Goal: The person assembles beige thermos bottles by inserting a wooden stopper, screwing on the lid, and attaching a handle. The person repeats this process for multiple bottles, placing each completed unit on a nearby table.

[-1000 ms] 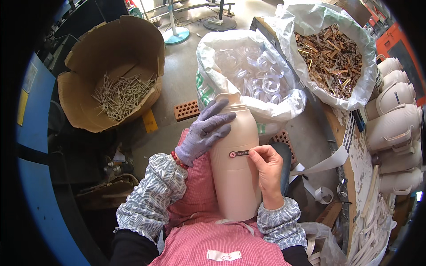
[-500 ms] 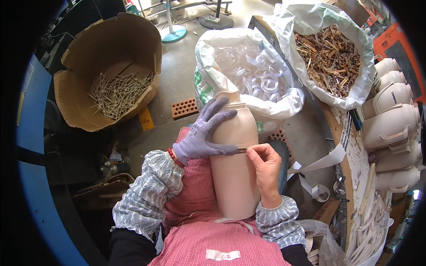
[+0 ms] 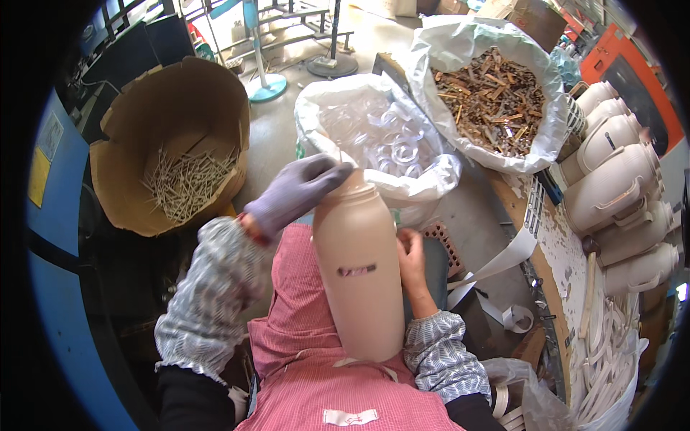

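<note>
A tall beige plastic thermos jug body [image 3: 359, 316] stands tilted on my lap, its neck pointing away from me. A small dark label strip [image 3: 357, 271] lies across its front, a little smeared by motion. My left hand [image 3: 298, 190], in a purple knit glove, is closed on the jug's neck and spout from the left. My bare right hand [image 3: 412, 266] is curled against the jug's right side at mid-height. Some of its fingertips are hidden behind the jug.
Beyond the jug stands a white sack [image 3: 309, 108] of clear plastic rings, with a sack [image 3: 543, 136] of brown scraps right of it. A torn cardboard box [image 3: 118, 187] of thin sticks is at left. Finished jugs [image 3: 604, 194] line the right bench, above pale strips [image 3: 611, 359].
My right fingers have left the label and moved to the jug's side. My left hand has slid up from the jug's body to its neck. The whole label now shows.
</note>
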{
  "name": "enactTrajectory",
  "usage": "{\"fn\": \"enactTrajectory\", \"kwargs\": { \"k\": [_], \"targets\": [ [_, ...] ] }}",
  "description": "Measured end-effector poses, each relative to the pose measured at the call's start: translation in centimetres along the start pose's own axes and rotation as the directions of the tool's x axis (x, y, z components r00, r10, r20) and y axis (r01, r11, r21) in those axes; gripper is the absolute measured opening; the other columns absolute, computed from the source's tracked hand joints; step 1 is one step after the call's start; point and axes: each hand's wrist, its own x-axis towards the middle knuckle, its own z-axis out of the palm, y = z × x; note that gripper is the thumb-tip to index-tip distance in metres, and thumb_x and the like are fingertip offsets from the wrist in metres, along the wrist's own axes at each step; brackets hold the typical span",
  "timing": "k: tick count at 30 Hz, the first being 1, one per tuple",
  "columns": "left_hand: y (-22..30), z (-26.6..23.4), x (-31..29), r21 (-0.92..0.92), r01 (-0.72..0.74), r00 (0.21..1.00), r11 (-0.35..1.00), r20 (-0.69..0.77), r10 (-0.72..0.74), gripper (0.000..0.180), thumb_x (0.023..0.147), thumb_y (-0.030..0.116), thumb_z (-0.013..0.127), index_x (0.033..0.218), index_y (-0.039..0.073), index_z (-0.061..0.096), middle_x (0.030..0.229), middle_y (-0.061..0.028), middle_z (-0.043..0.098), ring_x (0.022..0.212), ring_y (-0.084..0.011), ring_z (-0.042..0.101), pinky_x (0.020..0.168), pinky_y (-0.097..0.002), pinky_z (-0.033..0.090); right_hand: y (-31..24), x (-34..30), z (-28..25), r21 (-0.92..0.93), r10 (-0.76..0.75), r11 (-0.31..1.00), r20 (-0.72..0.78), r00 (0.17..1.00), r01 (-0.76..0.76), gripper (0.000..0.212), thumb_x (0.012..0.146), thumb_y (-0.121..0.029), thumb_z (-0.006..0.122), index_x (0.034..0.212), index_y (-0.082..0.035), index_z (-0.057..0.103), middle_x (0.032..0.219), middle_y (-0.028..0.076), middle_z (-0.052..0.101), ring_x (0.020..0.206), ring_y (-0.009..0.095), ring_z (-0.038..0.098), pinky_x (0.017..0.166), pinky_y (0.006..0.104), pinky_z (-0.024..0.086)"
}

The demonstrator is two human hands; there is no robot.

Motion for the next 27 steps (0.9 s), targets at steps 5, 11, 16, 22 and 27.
{"fn": "enactTrajectory", "kwargs": {
  "k": [5,11,16,22,27],
  "targets": [
    [5.2,-7.7,-8.8,0.286,-0.281,0.945,0.916,-0.082,0.316,0.062,0.092,0.058,0.051,0.102,-0.002,0.061,0.102,-0.0088,0.058,0.093,-0.0159,0.053,0.079,-0.0317,0.046,-10.4,0.1,-1.6,0.682,0.085,0.601,0.463,0.882,-0.416,0.022,0.099,-0.022,0.057,0.109,-0.003,0.060,0.083,0.000,0.059,0.072,0.005,0.054,0.064,0.0171,0.044],
    [14.9,-9.0,-15.8,0.677,-0.248,0.779,0.693,-0.286,0.558,0.057,0.090,0.054,0.058,0.105,-0.001,0.064,0.135,-0.0180,0.049,0.125,-0.0313,0.049,0.102,-0.0441,0.042,-20.7,-1.7,0.6,0.575,-0.476,0.812,0.549,0.687,0.103,0.029,0.087,-0.016,0.069,0.110,-0.001,0.059,0.102,0.008,0.063,0.096,0.020,0.059,0.087,0.0321,0.046],
    [14.5,-8.4,-18.2,0.924,-0.179,0.827,0.338,-0.044,0.560,0.025,0.088,0.024,0.066,0.094,0.000,0.063,0.104,-0.0140,0.060,0.111,-0.0351,0.054,0.097,-0.0479,0.042,-13.4,11.0,4.2,0.140,-0.309,0.951,0.402,0.862,0.275,0.016,0.095,-0.010,0.058,0.101,-0.001,0.069,0.097,0.008,0.070,0.088,0.015,0.065,0.079,0.0291,0.051],
    [13.3,-9.1,-17.9,0.826,-0.274,0.839,0.492,-0.046,0.543,0.031,0.088,0.028,0.061,0.073,0.001,0.057,0.077,-0.0135,0.059,0.075,-0.0318,0.059,0.088,-0.0483,0.049,0.0,27.2,0.6,-0.707,-0.491,0.540,0.175,0.853,0.456,0.025,0.078,-0.004,0.060,0.102,-0.007,0.067,0.113,0.009,0.063,0.100,0.031,0.062,0.085,0.0392,0.050],
    [11.0,-13.7,-18.0,0.799,-0.331,0.770,0.502,-0.080,0.634,0.024,0.091,0.016,0.059,0.072,0.002,0.054,0.063,-0.0114,0.052,0.061,-0.0279,0.055,0.079,-0.0404,0.050,-2.7,26.6,1.4,-0.627,-0.263,0.661,0.322,0.910,0.413,0.025,0.079,-0.012,0.071,0.102,-0.010,0.062,0.098,0.010,0.067,0.089,0.028,0.066,0.076,0.0387,0.052]
  ]
}}
